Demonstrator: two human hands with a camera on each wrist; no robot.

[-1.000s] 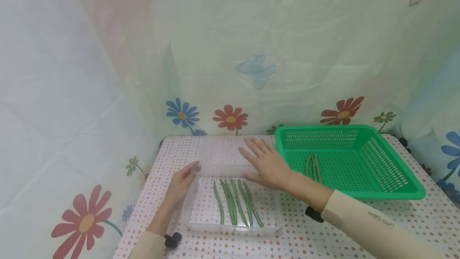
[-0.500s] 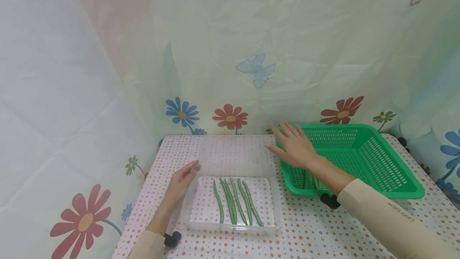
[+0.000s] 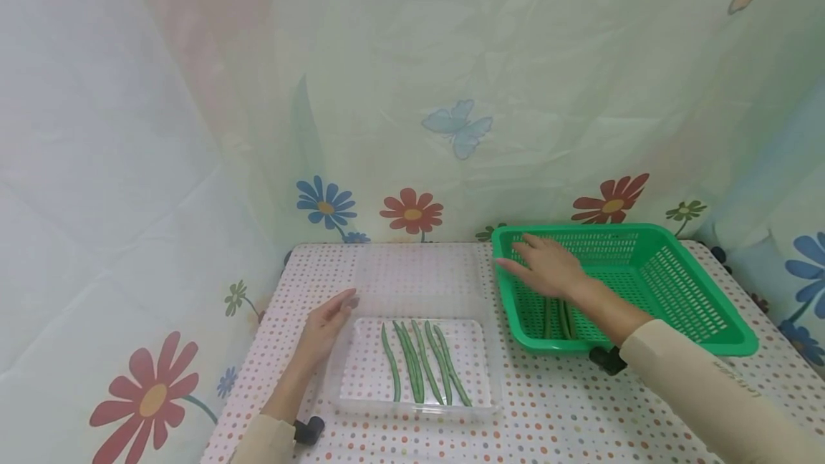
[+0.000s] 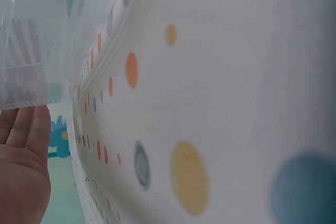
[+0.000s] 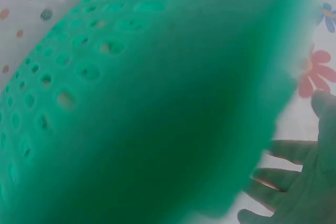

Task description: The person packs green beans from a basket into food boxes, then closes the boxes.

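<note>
A clear plastic container [image 3: 419, 409] lies on the table with its hinged lid [image 3: 419, 274] folded back behind it. Inside, several green beans [image 3: 392, 365] are laid lengthwise, spaced roughly side by side. My left hand [image 3: 324, 328] rests at the container's left back corner. In the left wrist view its straight fingers [image 4: 38, 135] meet the clear plastic edge. My right hand [image 3: 548, 269] hovers over the left part of a green basket [image 3: 705, 288], fingers extended, holding nothing. Below that hand, a few green beans [image 3: 548, 321] lie in the basket, partly hidden by the wrist.
The basket fills the table's right back area, its slotted wall close in the right wrist view. A dotted cloth [image 3: 541, 414] covers the table. Flower-printed curtain [image 3: 387, 127] hangs right behind the table and along its sides.
My right hand has moved right, from over the container's lid to above the basket, and dipped lower there. My left hand, the container and its beans have stayed put.
</note>
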